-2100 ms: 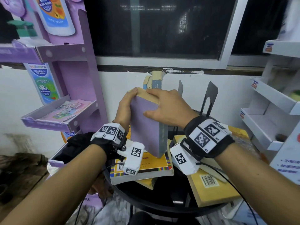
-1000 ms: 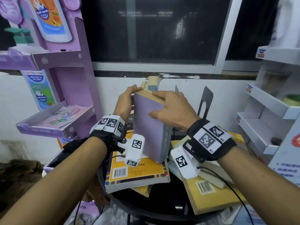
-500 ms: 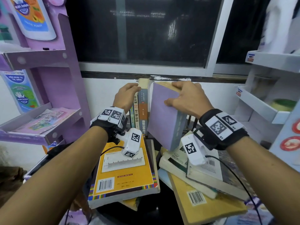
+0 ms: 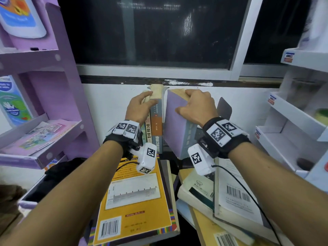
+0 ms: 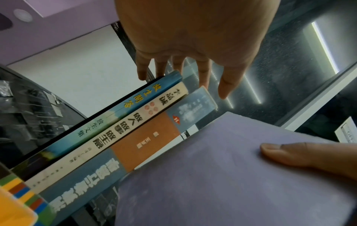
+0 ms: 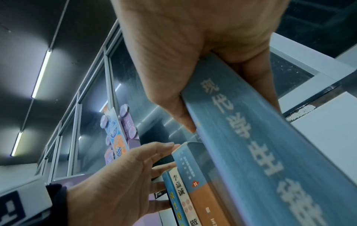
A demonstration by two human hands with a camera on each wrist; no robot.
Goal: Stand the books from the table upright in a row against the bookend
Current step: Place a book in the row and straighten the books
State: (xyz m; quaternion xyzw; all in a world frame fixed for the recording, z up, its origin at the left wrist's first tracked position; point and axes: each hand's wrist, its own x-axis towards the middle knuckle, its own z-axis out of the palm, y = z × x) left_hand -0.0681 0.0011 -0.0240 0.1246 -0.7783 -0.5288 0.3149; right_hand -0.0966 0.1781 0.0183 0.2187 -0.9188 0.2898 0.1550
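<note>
Three books (image 4: 156, 125) stand upright in a row at the back of the table, spines toward me: a thin blue one, a cream one and a grey-and-orange one (image 5: 135, 125). My left hand (image 4: 140, 107) rests with straight fingers on the row's top left and side (image 6: 119, 175). My right hand (image 4: 195, 107) grips the top of a thick purple book (image 4: 175, 125), thumb on the cover (image 5: 299, 154). The book stands just right of the row, tilted, with a narrow gap between them. A black bookend (image 4: 225, 109) rises behind my right wrist.
Flat books cover the round black table: a yellow one (image 4: 134, 201) near left, and a pile (image 4: 230, 197) near right. A purple display shelf (image 4: 44, 151) stands to the left and a white one (image 4: 284, 139) to the right. Wall and window lie behind.
The purple book moved from above the yellow book back and right, beside the standing row. My left hand let go of it and went to the row's top.
</note>
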